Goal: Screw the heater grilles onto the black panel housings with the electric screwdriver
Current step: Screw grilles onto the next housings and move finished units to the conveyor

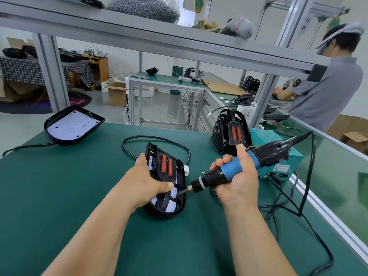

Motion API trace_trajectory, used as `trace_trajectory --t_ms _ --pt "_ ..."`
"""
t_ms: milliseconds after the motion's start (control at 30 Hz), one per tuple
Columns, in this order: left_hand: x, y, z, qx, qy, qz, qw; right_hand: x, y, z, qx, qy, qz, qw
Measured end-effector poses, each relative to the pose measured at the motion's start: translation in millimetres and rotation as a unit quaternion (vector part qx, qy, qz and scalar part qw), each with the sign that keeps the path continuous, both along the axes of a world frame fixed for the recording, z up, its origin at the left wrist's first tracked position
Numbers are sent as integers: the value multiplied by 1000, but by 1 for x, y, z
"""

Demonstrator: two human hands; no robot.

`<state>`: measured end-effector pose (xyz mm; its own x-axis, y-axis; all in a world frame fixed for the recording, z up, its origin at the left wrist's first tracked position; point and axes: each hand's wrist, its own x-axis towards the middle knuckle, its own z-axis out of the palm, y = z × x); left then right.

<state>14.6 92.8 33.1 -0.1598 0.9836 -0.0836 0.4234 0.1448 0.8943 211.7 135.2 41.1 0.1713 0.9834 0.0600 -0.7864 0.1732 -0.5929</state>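
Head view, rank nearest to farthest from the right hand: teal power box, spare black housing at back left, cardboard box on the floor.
1. Teal power box: on the bench, just right of the right hand.
2. Spare black housing: far left corner of the bench.
3. Cardboard box: on the floor beyond the bench.

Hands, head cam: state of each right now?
Left hand: grips the black panel housing.
Right hand: grips the electric screwdriver, bit tip inside the housing.
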Motion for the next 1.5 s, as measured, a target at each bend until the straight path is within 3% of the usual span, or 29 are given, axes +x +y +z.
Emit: trace_trajectory --t_ms 467,800,1500 --pt "-2 0 -2 2 2 -1 1000 1 1 -1 5 1 3 1000" --pt "-4 -2 -4 -20 -52 7 998 21 6 0 -71 83 -38 993" --pt "-8 -5 -1 -37 -47 8 998 22 7 0 -104 69 1 992"
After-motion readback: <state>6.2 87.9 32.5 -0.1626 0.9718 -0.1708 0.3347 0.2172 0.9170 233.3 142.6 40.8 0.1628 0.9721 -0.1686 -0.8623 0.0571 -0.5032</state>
